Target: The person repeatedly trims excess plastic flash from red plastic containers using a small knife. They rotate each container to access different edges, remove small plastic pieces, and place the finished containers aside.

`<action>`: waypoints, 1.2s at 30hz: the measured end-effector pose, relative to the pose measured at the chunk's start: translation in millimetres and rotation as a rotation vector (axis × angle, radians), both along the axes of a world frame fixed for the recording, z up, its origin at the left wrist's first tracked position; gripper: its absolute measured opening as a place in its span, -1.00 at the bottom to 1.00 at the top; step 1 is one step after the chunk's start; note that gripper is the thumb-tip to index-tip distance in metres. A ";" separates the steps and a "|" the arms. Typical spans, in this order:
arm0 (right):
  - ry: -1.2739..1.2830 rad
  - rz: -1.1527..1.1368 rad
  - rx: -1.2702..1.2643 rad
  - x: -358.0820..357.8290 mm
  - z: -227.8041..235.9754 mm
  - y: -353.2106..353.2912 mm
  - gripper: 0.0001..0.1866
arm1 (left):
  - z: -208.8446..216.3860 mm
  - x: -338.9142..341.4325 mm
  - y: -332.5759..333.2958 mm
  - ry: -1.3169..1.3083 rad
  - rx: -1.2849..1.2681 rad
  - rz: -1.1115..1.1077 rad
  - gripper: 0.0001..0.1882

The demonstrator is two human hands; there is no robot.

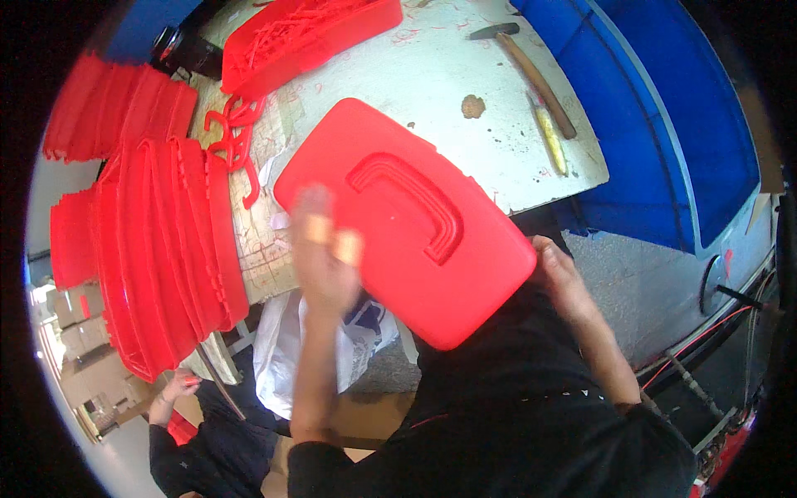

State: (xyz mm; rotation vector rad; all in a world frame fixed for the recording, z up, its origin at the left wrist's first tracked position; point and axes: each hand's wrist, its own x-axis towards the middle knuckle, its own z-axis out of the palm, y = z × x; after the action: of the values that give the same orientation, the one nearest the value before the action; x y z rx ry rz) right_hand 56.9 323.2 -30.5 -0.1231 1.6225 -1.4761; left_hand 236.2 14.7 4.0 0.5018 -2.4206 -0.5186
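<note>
My left hand (325, 249) lies blurred over the near left edge of the red plastic lid (407, 220), fingers spread on top with two tan bandages showing; it presses rather than clamps, as far as I can tell. My right hand (558, 267) grips the lid's lower right edge from behind, fingers curled under the rim. The lid sits between both hands, tilted up off the worktable (432, 75), overhanging its near edge, its long axis running from the far left down to the near right corner; its moulded handle follows that same line. Each hand is at one side, so neither is nearer. One lid is in my hands. At the table's left edge stands a stack of like red lids (158, 249), too tightly packed to count. At the far edge is one red tray (307, 37) of scraps. Toward the right corner lie one hammer (531, 70) and one yellow-handled tool (550, 137). Another person's hand (176, 388) shows below left.
</note>
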 end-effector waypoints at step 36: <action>1.600 0.316 0.658 -135.0 -7.6 -102.9 -0.55 | 51.9 -11.2 34.1 0.505 1.712 0.114 -0.32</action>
State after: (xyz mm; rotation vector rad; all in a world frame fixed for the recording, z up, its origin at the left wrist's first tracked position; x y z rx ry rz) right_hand -78.1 220.3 -38.1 -1.3554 2.9805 -0.3099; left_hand 225.1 48.8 55.9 0.9399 -0.9475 -2.2512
